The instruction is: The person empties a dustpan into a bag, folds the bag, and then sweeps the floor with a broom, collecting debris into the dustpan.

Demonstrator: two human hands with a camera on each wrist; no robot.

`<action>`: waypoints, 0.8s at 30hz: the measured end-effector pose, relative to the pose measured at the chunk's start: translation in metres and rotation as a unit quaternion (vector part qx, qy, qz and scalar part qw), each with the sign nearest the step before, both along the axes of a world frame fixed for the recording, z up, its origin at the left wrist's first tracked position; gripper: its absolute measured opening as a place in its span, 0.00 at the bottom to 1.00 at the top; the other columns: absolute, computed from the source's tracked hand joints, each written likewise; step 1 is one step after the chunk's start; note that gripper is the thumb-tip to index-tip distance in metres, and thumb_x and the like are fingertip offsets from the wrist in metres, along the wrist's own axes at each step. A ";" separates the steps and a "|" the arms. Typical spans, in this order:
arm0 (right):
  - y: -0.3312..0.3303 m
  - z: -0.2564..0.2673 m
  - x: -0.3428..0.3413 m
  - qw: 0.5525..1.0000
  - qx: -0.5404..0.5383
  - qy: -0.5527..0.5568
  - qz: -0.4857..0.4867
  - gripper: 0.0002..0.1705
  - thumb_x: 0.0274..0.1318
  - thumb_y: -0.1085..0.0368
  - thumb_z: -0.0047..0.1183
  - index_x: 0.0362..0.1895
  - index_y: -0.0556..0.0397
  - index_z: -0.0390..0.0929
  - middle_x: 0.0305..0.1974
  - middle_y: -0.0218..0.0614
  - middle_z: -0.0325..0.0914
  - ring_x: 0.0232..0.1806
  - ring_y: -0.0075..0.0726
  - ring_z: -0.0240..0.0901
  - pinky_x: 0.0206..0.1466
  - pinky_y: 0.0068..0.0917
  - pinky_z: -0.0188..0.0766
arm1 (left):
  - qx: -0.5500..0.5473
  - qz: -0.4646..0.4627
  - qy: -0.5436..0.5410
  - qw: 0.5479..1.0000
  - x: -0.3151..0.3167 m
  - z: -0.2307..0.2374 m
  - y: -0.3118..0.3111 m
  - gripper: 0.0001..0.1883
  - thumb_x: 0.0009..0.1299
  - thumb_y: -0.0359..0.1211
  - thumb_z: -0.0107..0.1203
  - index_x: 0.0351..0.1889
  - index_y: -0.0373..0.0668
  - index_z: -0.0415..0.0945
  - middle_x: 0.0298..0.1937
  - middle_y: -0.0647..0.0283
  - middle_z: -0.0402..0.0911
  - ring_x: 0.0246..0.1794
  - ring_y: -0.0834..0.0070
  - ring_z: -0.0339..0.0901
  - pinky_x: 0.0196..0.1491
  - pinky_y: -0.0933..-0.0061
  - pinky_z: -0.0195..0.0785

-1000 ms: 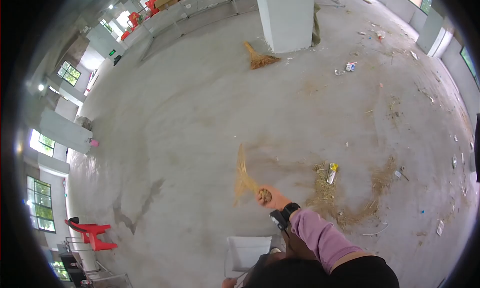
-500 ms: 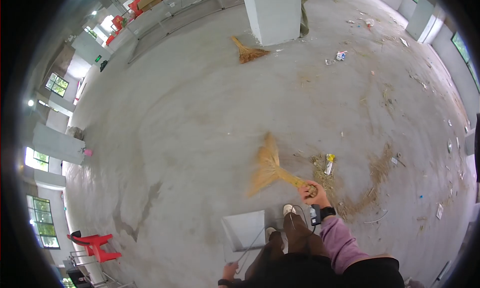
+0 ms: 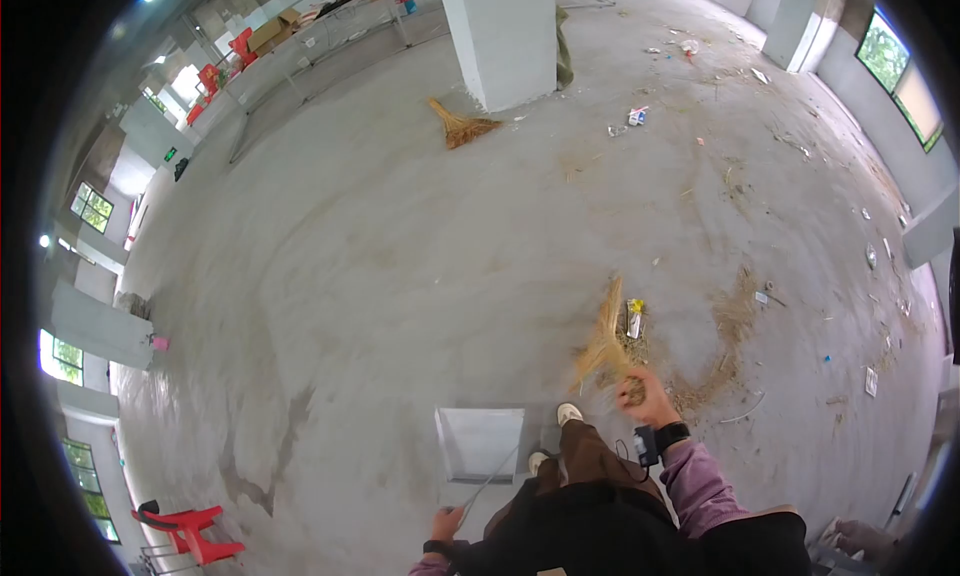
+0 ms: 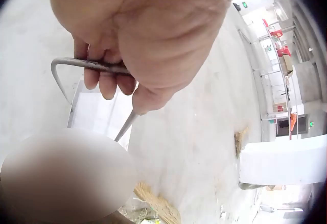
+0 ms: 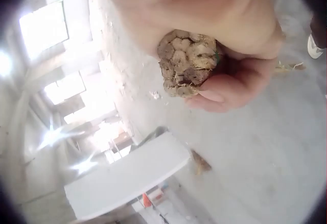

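My right hand grips a straw broom by its handle. The broom's fanned bristles lie at the left edge of a straw heap, beside a white-and-yellow wrapper. In the right wrist view, fingers curl round the handle and the cut ends of its bundled stalks face the camera. Low in the head view, my left hand holds the thin metal handle of a pale dustpan, which sits left of my feet. The left wrist view shows fingers hooked round the bent handle bar.
A second straw broom lies near a white pillar. More straw and dust trail to the right, with scattered litter beyond. A red chair stands at lower left. Metal frames and a cardboard box are at the back.
The broom has moved right, from bare floor to the straw heap's edge. My left hand and the dustpan show more fully now. The head view has shifted.
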State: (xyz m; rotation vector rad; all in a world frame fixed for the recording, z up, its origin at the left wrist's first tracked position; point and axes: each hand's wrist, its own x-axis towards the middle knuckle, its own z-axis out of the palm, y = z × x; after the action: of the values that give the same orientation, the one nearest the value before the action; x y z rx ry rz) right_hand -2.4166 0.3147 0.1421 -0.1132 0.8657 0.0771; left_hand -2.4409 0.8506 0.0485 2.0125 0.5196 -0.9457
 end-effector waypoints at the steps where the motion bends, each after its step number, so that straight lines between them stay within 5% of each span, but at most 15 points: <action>1: 0.018 0.014 0.007 1.000 -0.022 0.016 0.011 0.06 0.51 0.64 0.44 0.26 0.52 0.65 0.19 0.31 0.63 0.21 0.29 0.63 0.20 0.24 0.59 | 0.003 -0.011 -0.010 1.000 0.000 -0.001 0.004 0.18 0.56 0.42 0.55 0.28 0.32 0.77 0.22 0.65 0.75 0.23 0.79 0.68 0.25 0.73 0.61; 8: 0.056 -0.003 0.017 0.992 0.065 -0.042 0.097 0.07 0.51 0.63 0.44 0.29 0.53 0.63 0.23 0.33 0.63 0.24 0.28 0.63 0.21 0.23 0.57 | 0.066 -0.067 0.034 0.995 -0.007 -0.008 0.015 0.19 0.55 0.43 0.55 0.25 0.32 0.77 0.22 0.60 0.77 0.24 0.75 0.72 0.28 0.71 0.63; 13: 0.050 -0.031 0.014 0.976 0.192 -0.084 0.058 0.10 0.51 0.63 0.44 0.32 0.56 0.62 0.23 0.29 0.61 0.23 0.22 0.61 0.19 0.19 0.54 | 0.078 -0.119 0.047 0.989 -0.014 -0.025 0.030 0.22 0.55 0.48 0.52 0.26 0.34 0.77 0.24 0.55 0.79 0.27 0.68 0.77 0.32 0.68 0.66; 15: 0.045 -0.029 -0.003 0.968 0.237 -0.077 0.034 0.10 0.50 0.63 0.44 0.31 0.56 0.62 0.23 0.28 0.61 0.22 0.22 0.61 0.19 0.18 0.54 | 0.106 -0.207 0.035 0.972 -0.012 -0.008 0.029 0.22 0.56 0.48 0.50 0.26 0.35 0.78 0.25 0.54 0.79 0.28 0.66 0.77 0.33 0.68 0.67; 16: 0.038 -0.033 -0.019 0.968 0.241 -0.071 0.023 0.10 0.50 0.62 0.45 0.31 0.55 0.62 0.22 0.27 0.60 0.22 0.21 0.61 0.19 0.18 0.54 | 0.119 -0.252 0.030 0.960 -0.012 0.004 0.024 0.22 0.56 0.49 0.49 0.25 0.36 0.78 0.25 0.54 0.79 0.28 0.65 0.77 0.34 0.68 0.67; 19: 0.011 -0.051 -0.069 0.973 0.226 -0.051 -0.003 0.10 0.49 0.62 0.45 0.29 0.54 0.61 0.22 0.27 0.60 0.21 0.21 0.59 0.18 0.17 0.54 | 0.122 -0.173 0.067 0.975 -0.020 0.001 0.028 0.22 0.56 0.49 0.49 0.24 0.36 0.78 0.24 0.54 0.79 0.30 0.64 0.77 0.35 0.67 0.67; 22: -0.008 -0.041 -0.100 0.954 0.284 -0.013 -0.099 0.09 0.49 0.62 0.45 0.28 0.54 0.63 0.19 0.28 0.60 0.20 0.24 0.60 0.18 0.19 0.54 | 0.091 -0.304 -0.084 0.945 -0.034 -0.022 0.048 0.23 0.56 0.49 0.49 0.24 0.36 0.78 0.24 0.54 0.79 0.30 0.63 0.77 0.35 0.66 0.67; 24: -0.008 -0.025 -0.100 0.969 0.219 -0.002 -0.115 0.10 0.47 0.61 0.45 0.26 0.54 0.61 0.20 0.27 0.59 0.19 0.22 0.59 0.18 0.18 0.54 | 0.114 -0.291 -0.052 0.948 -0.032 -0.018 0.046 0.23 0.56 0.49 0.49 0.25 0.35 0.77 0.24 0.53 0.79 0.30 0.63 0.77 0.36 0.66 0.67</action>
State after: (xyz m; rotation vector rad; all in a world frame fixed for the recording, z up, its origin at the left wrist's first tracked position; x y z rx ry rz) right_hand -2.5161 0.3066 0.1168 0.4004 0.8337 0.0493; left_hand -2.4728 0.8969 0.0305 2.4740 -0.0450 -1.1525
